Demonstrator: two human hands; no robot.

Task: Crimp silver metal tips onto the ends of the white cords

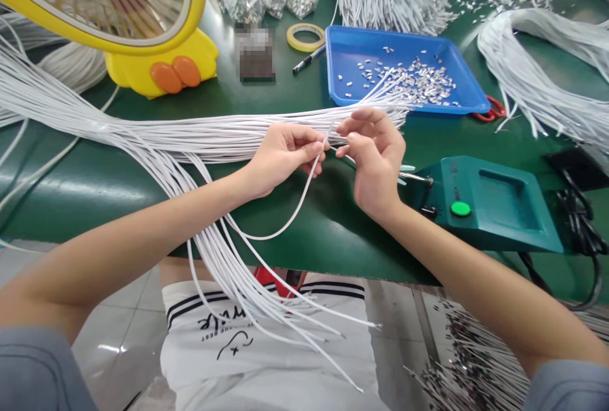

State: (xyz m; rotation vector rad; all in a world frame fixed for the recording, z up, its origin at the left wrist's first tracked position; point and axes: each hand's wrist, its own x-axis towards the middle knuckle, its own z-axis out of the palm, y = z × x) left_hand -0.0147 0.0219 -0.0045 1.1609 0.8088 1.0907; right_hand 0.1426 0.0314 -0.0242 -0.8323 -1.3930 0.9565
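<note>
My left hand [290,154] pinches a white cable [307,192] between thumb and forefinger, close to its upper end. From there the cable loops down toward a hanging bunch of white cables [216,259]. My right hand [375,160] is just to the right of that end, its fingers curled in and the thumb near the forefinger. Whatever they hold, if anything, is too small to make out. Behind both hands lies a thick bundle of white cables [204,135], its right ends resting over the rim of a blue tray [354,59]. Small metal terminals [428,84] are scattered in the tray.
A green machine [490,205] with a metal rod stands right of my right hand. A yellow fan [207,59] is at the back left. Yellow tape [290,37], a pen [308,59] and red-handled scissors [495,110] lie around the tray. More cables [537,49] lie right.
</note>
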